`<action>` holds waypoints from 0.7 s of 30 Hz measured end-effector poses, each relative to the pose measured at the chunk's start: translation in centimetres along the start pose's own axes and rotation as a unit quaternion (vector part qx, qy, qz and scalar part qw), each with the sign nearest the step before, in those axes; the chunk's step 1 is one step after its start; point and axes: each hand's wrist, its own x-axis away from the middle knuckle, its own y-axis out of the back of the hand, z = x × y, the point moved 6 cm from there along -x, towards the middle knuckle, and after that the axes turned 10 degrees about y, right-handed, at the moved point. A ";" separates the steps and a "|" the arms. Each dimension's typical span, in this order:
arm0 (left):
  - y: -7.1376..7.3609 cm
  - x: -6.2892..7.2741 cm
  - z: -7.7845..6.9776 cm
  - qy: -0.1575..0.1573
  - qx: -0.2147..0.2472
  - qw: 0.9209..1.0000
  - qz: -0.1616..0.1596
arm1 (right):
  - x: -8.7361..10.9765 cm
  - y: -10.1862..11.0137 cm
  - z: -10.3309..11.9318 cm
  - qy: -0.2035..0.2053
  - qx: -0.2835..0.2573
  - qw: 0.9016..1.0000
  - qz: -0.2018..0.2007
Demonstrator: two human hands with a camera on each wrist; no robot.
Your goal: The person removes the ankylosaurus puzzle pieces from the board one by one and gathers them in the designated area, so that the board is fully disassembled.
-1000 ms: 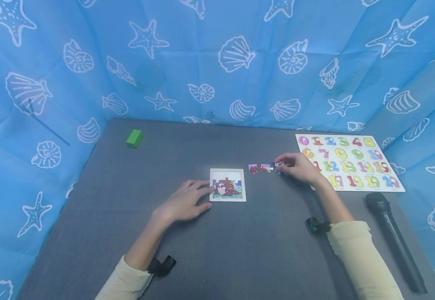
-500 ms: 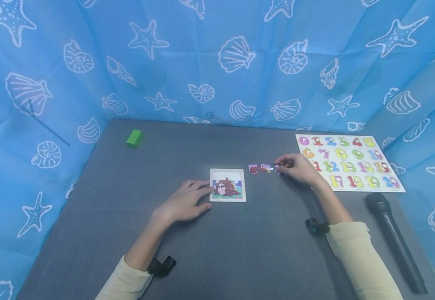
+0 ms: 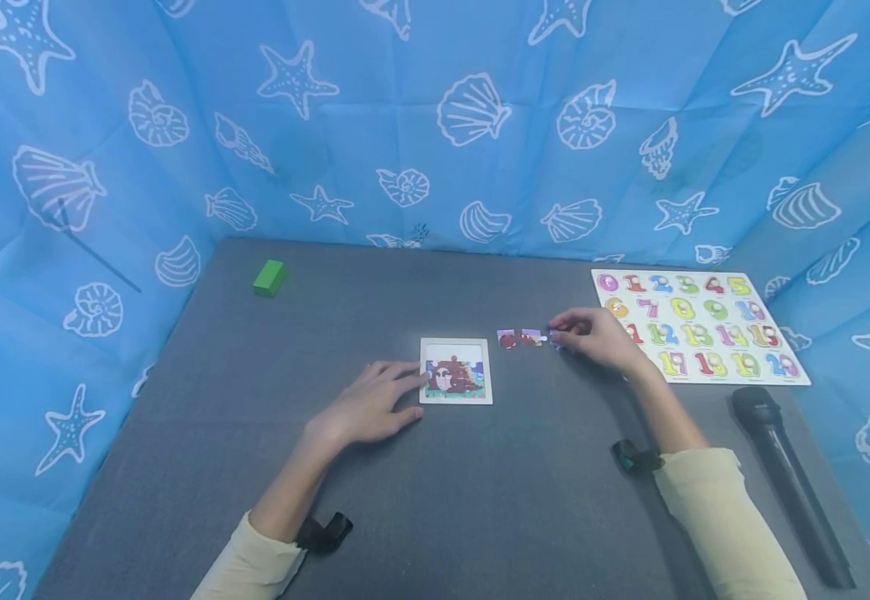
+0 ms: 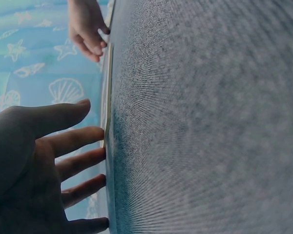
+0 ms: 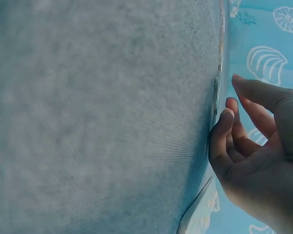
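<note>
In the head view, my left hand (image 3: 375, 403) lies with fingers spread, its fingertips touching the left edge of a small square puzzle tray (image 3: 456, 400). Pieces fill the tray's lower part with a picture of a face with red-brown hair; its upper strip is bare white. My right hand (image 3: 594, 337) has thumb and forefinger at a small jigsaw piece (image 3: 553, 337), mostly hidden under the fingers, and seems to pinch it. Two more jigsaw pieces, one reddish (image 3: 507, 339) and one red and yellow (image 3: 532, 337), lie between tray and right hand. The right wrist view shows curled fingers (image 5: 219, 141) low over the table.
A white number board (image 3: 712, 333) lies beyond the right hand, partly under that forearm in view. A black microphone (image 3: 791, 483) lies at the right. A green block (image 3: 269, 277) sits at the far left. A blue shell-patterned curtain (image 3: 405, 125) surrounds the grey table (image 3: 465, 517).
The right-hand fingers have shifted very slightly over the jigsaw piece, so less of it shows. The left hand and the tray have stayed in place.
</note>
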 end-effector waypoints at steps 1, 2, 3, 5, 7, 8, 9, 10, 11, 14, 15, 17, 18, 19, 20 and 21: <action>0.0 0.0 0.0 0.000 0.000 1.000 -0.001 | 0.1 0.0 0.1 0.000 -0.004 1.000 -0.001; 0.0 0.0 0.0 0.000 -0.001 1.000 -0.001 | 0.1 0.0 0.3 0.002 -0.008 1.000 -0.002; 0.0 0.0 0.0 -0.001 -0.002 1.000 -0.001 | 0.2 0.0 0.5 0.004 -0.013 1.000 -0.003; 0.0 0.0 0.0 -0.001 -0.004 1.000 0.000 | 0.2 -0.1 0.9 0.006 -0.025 1.000 -0.004; 0.0 0.0 0.0 0.000 -0.005 1.000 0.001 | 0.2 -0.2 1.3 0.008 -0.037 0.999 -0.003; 0.0 0.0 -0.1 0.000 -0.005 1.000 0.002 | 0.2 -0.3 1.5 0.006 -0.044 0.999 -0.002; 0.0 0.1 -0.1 0.000 -0.005 1.000 0.002 | 0.2 -0.4 1.7 0.005 -0.049 0.999 -0.001; 0.0 0.1 -0.1 0.001 -0.005 1.000 0.003 | 0.2 -0.5 1.9 0.003 -0.054 0.999 0.001; 0.1 0.1 -0.1 0.001 -0.004 1.000 0.003 | 0.2 -0.6 2.1 0.002 -0.058 0.998 0.002; 0.1 0.1 -0.1 0.000 -0.002 1.000 0.002 | 0.1 -0.9 2.7 0.001 -0.069 0.998 0.002; 0.1 0.1 0.0 0.000 -0.002 1.000 0.002 | 0.0 -1.0 3.0 0.003 -0.071 0.997 0.001; 0.1 0.1 0.0 -0.001 -0.001 1.000 0.001 | -0.2 -1.4 3.5 0.007 -0.077 0.997 -0.001; 0.1 0.1 0.0 -0.002 0.000 1.000 0.001 | -0.3 -1.6 3.8 0.009 -0.080 0.997 -0.002; 0.1 0.1 0.1 -0.003 0.002 1.000 0.001 | -0.3 -1.8 4.1 0.012 -0.085 0.996 -0.002; 0.2 0.1 0.1 -0.005 0.004 1.000 0.000 | -0.4 -2.1 4.4 0.012 -0.091 0.996 -0.002; 0.1 0.1 0.1 -0.005 0.004 1.000 0.002 | -0.5 -2.3 4.7 0.014 -0.097 0.995 -0.001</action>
